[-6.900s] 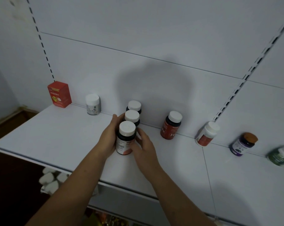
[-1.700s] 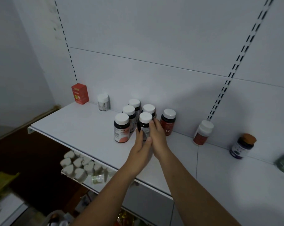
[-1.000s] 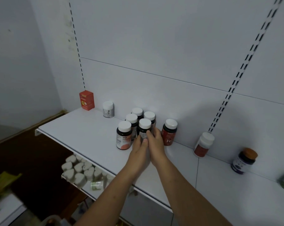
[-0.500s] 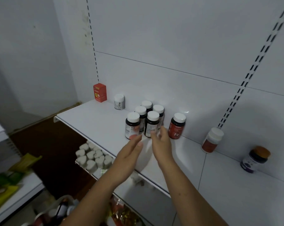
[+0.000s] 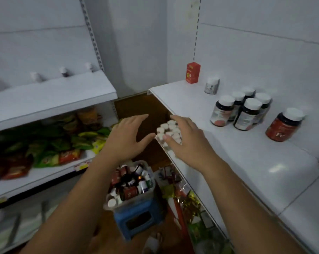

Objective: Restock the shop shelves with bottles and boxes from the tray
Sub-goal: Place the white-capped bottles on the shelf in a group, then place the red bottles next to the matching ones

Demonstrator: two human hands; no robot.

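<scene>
A clear tray (image 5: 147, 196) full of small bottles sits on a blue stool (image 5: 138, 219) on the floor, below my hands. On the white shelf (image 5: 246, 162) to the right stands a cluster of dark bottles with white caps (image 5: 246, 114), with a red-labelled bottle (image 5: 283, 125) beside it. My left hand (image 5: 125, 138) and my right hand (image 5: 186, 142) hover empty in mid-air with fingers spread, over the gap left of the shelf's front edge.
A red box (image 5: 193, 72) and a small white bottle (image 5: 211, 86) stand at the shelf's back. Small white-capped bottles (image 5: 170, 132) fill the lower shelf behind my right hand. A second shelf unit (image 5: 45, 96) at left holds snack packets (image 5: 54, 142).
Both hands have let go of the bottle cluster and drawn back off the shelf. My view has swung left and down, bringing the tray, stool and left shelf unit into sight.
</scene>
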